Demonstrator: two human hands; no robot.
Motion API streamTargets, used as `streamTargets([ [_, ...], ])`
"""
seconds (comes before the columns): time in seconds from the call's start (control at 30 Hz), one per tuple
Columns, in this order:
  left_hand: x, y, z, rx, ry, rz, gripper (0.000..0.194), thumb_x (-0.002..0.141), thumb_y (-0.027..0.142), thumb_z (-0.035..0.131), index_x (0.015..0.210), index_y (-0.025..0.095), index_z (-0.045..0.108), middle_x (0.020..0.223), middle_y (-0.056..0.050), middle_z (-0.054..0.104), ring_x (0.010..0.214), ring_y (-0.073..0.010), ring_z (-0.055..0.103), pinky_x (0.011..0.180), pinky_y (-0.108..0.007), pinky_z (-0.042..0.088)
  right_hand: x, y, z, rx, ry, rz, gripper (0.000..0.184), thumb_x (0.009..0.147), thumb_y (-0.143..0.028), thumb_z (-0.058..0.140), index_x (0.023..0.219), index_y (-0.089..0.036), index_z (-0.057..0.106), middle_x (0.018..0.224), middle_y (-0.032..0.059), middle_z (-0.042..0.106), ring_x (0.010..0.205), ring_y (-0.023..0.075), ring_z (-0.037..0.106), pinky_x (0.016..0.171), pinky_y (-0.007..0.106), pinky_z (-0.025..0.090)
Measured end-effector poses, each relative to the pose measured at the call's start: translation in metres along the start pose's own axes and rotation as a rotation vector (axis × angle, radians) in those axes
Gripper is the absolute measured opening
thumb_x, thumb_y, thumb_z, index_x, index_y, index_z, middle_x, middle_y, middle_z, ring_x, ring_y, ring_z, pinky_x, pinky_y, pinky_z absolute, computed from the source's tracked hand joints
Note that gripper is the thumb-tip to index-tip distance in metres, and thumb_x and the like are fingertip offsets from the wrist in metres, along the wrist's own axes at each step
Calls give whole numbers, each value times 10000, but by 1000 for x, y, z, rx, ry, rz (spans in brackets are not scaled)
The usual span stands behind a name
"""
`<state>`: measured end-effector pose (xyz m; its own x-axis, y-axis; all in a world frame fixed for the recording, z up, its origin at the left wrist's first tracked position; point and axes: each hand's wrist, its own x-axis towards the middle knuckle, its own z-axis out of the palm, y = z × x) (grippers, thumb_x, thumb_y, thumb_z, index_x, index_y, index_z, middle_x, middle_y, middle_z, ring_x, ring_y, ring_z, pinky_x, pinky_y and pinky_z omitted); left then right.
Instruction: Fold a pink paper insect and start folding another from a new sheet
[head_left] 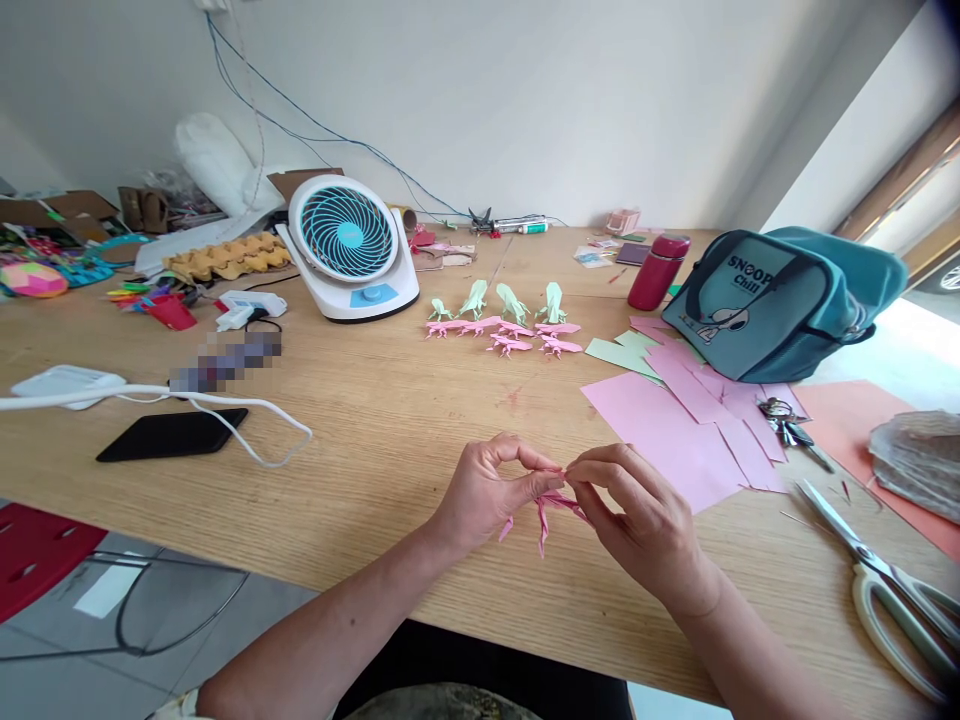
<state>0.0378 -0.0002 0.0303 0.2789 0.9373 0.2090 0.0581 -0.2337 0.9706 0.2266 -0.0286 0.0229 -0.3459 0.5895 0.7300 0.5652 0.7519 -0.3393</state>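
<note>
Between my two hands is a pink folded-paper figure (542, 525) with thin legs hanging down, held just above the table. My left hand (491, 490) pinches it between thumb and forefinger. From the other side my right hand (637, 510) pinches it too, its fingertips meeting those of my left; the exact spot they grip is hidden. Farther back stand several finished-looking pink paper insects (510, 343) in rows, with several pale green ones (512, 303) behind them. Pink paper sheets (667, 440) lie just beyond my right hand.
Scissors (870, 560) and keys (787, 420) lie at the right, near a teal bag (765, 300) and a red flask (658, 272). A white fan (352, 250) stands at the back left. A phone (172, 436) and a white cable (255, 402) lie at the left.
</note>
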Motion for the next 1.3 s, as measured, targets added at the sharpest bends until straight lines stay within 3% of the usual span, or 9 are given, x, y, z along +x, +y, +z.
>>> streamTargets([
  [0.27,0,-8,0,-68,-69,3,290,739,482,812,792,197,801,744,-47,728,764,-190,655,731,-332,510,1,0,-4,-31,-5,-139,293,871,28,595,1070,-187,588,928,91,648,791,176,590,683,336,503],
  [0.77,-4,1,3,58,42,188,189,794,379,796,755,194,778,739,-52,726,809,-196,630,749,-336,497,-2,-4,-1,56,75,18,341,860,20,604,1078,-242,616,932,67,646,818,185,636,661,329,542],
  [1.07,-6,0,2,267,104,442,65,848,267,754,800,225,768,710,-7,744,750,-170,565,780,-329,467,-1,-7,1,4,75,41,297,830,17,630,993,-228,588,845,38,621,764,170,615,652,311,516],
  [1.3,-7,-2,2,347,106,478,81,863,293,739,815,231,759,711,-6,751,767,-184,569,817,-353,455,1,-9,2,9,82,65,264,856,-11,606,989,-238,583,832,30,616,749,166,614,636,302,504],
])
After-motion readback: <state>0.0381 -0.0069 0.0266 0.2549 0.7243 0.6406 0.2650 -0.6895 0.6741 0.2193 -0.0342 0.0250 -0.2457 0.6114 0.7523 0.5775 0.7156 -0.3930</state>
